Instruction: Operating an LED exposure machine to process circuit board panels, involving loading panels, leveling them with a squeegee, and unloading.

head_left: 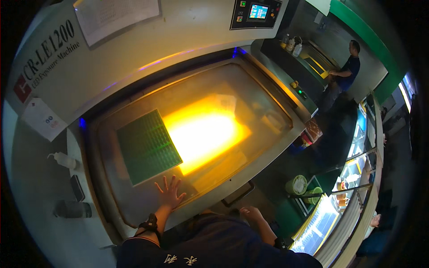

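My left hand [170, 193] rests on the near left part of the exposure machine's bed [134, 203], palm down with the fingers spread. It holds nothing. Just beyond its fingertips lies a dark green rectangular panel [149, 147], patterned like a circuit board, flat and slightly turned. A bright yellow glow [208, 134] lights the bed right of the panel. Held close to my body, just off the bed's front edge, my right hand [251, 213] has its fingers curled in, and nothing shows in them.
A squeeze bottle [65, 160], a phone [77, 188] and a dark bottle [72, 209] stand or lie along the left ledge. A metal handle [238, 194] juts from the bed's front. Rightward are a green bucket [296, 184] and a lit worktable [316, 225]. Another person [350, 71] works far right.
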`<state>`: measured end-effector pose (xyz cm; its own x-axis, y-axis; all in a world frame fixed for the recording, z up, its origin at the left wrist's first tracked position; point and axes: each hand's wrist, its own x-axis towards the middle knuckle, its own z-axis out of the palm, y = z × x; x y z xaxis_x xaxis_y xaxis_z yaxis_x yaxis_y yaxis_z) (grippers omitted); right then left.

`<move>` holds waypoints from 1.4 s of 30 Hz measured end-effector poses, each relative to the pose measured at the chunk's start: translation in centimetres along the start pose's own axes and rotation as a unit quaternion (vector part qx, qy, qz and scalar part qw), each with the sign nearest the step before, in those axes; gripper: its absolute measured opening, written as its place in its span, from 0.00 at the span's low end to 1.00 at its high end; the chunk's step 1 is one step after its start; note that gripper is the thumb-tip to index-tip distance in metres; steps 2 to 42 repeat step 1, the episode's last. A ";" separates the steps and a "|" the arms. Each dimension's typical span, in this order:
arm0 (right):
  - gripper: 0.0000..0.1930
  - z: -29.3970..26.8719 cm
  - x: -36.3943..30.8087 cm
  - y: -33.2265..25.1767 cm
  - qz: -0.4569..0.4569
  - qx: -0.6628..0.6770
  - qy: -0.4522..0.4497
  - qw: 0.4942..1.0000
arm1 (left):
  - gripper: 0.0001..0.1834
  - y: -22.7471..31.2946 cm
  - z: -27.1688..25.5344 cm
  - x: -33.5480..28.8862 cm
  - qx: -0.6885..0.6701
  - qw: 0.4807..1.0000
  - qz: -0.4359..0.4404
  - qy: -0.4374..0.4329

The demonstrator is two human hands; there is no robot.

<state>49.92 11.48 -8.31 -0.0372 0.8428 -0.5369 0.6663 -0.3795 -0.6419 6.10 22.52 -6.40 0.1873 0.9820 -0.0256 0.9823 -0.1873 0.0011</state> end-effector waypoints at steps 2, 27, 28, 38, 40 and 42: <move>0.16 0.1 0.7 1.4 -0.023 -0.012 -0.038 0.999 | 0.47 0.5 0.1 -0.2 0.050 0.999 0.006 0.017; 0.16 0.1 0.7 1.4 -0.023 -0.012 -0.038 0.999 | 0.47 0.5 0.1 -0.2 0.050 0.999 0.006 0.017; 0.16 0.1 0.7 1.4 -0.023 -0.012 -0.038 0.999 | 0.47 0.5 0.1 -0.2 0.050 0.999 0.006 0.017; 0.16 0.1 0.7 1.4 -0.023 -0.012 -0.038 0.999 | 0.47 0.5 0.1 -0.2 0.050 0.999 0.006 0.017; 0.16 0.1 0.7 1.4 -0.023 -0.012 -0.038 0.999 | 0.47 0.5 0.1 -0.2 0.050 0.999 0.006 0.017; 0.16 0.1 0.7 1.4 -0.023 -0.012 -0.038 0.999 | 0.47 0.5 0.1 -0.2 0.050 0.999 0.006 0.017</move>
